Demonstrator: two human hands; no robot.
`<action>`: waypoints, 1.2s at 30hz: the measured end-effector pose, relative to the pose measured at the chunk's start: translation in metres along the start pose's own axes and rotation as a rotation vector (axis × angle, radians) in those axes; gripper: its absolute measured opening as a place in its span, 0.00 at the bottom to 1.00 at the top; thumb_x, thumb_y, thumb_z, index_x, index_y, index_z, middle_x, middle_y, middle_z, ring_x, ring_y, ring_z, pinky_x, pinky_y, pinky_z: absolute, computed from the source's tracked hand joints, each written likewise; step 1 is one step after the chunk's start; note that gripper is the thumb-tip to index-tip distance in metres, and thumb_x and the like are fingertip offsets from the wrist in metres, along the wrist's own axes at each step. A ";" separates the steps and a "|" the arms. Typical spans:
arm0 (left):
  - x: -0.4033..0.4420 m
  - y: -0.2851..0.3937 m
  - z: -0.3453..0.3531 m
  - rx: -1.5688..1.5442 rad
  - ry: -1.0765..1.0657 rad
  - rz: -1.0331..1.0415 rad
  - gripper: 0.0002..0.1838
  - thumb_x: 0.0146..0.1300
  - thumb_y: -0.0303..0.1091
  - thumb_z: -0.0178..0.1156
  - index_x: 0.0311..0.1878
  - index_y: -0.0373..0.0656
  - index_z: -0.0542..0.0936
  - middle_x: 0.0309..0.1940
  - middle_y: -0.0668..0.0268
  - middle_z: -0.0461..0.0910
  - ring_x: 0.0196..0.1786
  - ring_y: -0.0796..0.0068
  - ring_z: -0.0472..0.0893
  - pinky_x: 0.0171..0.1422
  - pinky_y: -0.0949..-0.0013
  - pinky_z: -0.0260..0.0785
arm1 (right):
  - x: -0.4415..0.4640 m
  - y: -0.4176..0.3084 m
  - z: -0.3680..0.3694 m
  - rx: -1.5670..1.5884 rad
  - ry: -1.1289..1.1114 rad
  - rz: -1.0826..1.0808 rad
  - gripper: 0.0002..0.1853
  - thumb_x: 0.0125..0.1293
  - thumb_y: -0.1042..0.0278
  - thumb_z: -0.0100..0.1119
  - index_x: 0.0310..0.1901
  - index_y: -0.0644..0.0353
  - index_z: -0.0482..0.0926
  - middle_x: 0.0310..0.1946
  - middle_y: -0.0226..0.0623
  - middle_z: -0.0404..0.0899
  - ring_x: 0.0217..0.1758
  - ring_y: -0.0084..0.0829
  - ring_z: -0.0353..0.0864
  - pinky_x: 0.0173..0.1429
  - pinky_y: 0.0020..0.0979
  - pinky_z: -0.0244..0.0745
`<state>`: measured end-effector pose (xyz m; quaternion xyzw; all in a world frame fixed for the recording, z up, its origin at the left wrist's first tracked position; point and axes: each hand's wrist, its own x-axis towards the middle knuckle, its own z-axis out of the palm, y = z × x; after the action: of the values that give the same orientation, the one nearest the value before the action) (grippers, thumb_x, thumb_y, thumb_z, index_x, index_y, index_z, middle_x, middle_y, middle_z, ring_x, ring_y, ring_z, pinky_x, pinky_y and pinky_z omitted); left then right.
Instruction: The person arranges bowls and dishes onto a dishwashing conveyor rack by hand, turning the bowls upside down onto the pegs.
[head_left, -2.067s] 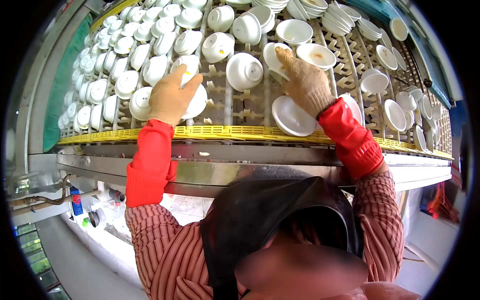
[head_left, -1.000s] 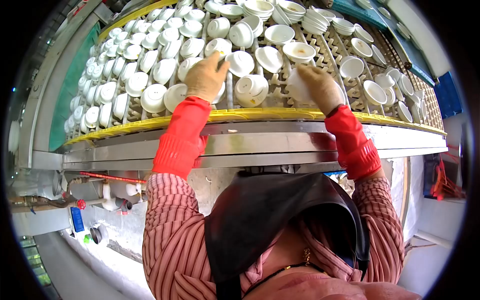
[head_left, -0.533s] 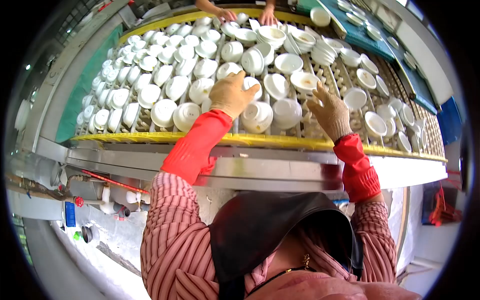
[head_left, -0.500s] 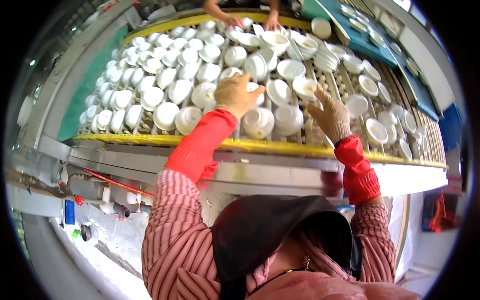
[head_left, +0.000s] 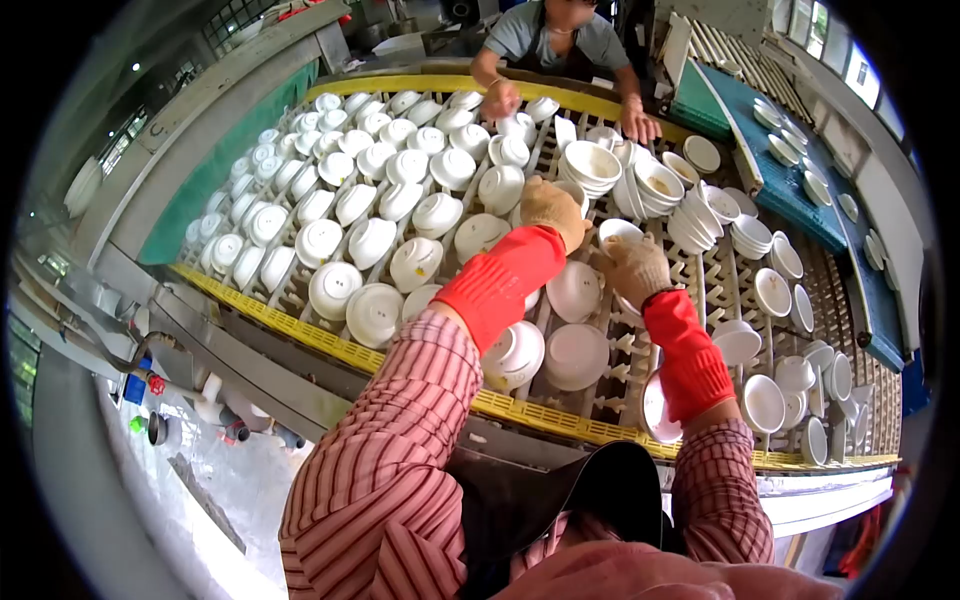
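Both of my hands wear tan work gloves and reach over a slatted conveyor rack [head_left: 625, 400] of white bowls. My left hand [head_left: 553, 212] is curled beside a stack of bowls [head_left: 590, 166] near the middle; its fingertips are partly hidden, and I cannot make out what they close on. Just to the right, my right hand [head_left: 637, 266] bends its fingers at the rim of a white bowl [head_left: 618, 232], gripping it. Below the hands, a round bowl [head_left: 577, 357] and a tilted bowl [head_left: 514, 356] sit on the rack.
Rows of overturned bowls [head_left: 407, 167] fill the left side. Looser bowls [head_left: 763, 403] lean at the right. A yellow edge strip [head_left: 300, 315] runs along the near side. Across the rack, another person [head_left: 565, 45] reaches in. A blue belt [head_left: 800, 190] carries bowls at the upper right.
My view has shifted, showing more of the person opposite. Both hands have reached farther over the rack and closer together. The right hand, open before, is now closed at a bowl.
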<state>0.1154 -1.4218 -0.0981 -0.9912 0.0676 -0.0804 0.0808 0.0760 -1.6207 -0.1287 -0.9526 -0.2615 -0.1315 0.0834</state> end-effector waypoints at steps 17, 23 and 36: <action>-0.117 0.118 -0.035 -0.881 -0.175 0.618 0.27 0.77 0.60 0.64 0.50 0.40 0.89 0.30 0.56 0.90 0.33 0.63 0.91 0.39 0.57 0.84 | -0.265 0.074 -0.113 0.982 0.062 0.933 0.33 0.79 0.38 0.67 0.57 0.70 0.89 0.40 0.41 0.91 0.44 0.25 0.87 0.52 0.34 0.83; -0.033 0.051 -0.026 -0.659 0.192 0.392 0.16 0.71 0.33 0.65 0.59 0.46 0.74 0.45 0.41 0.89 0.51 0.34 0.90 0.54 0.38 0.83 | -0.248 0.078 -0.131 0.804 0.112 0.809 0.31 0.83 0.43 0.64 0.60 0.70 0.87 0.45 0.39 0.90 0.46 0.26 0.87 0.55 0.34 0.84; -0.101 -0.016 -0.028 -0.410 0.446 0.507 0.19 0.60 0.47 0.78 0.37 0.39 0.86 0.38 0.53 0.82 0.47 0.45 0.81 0.54 0.46 0.77 | -0.097 0.088 -0.045 0.814 0.127 0.404 0.30 0.83 0.36 0.52 0.45 0.60 0.85 0.34 0.40 0.82 0.36 0.37 0.82 0.39 0.36 0.75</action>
<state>0.0143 -1.3951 -0.0834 -0.8969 0.3407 -0.2561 -0.1180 0.0326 -1.7521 -0.1218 -0.8643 -0.0953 -0.0576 0.4906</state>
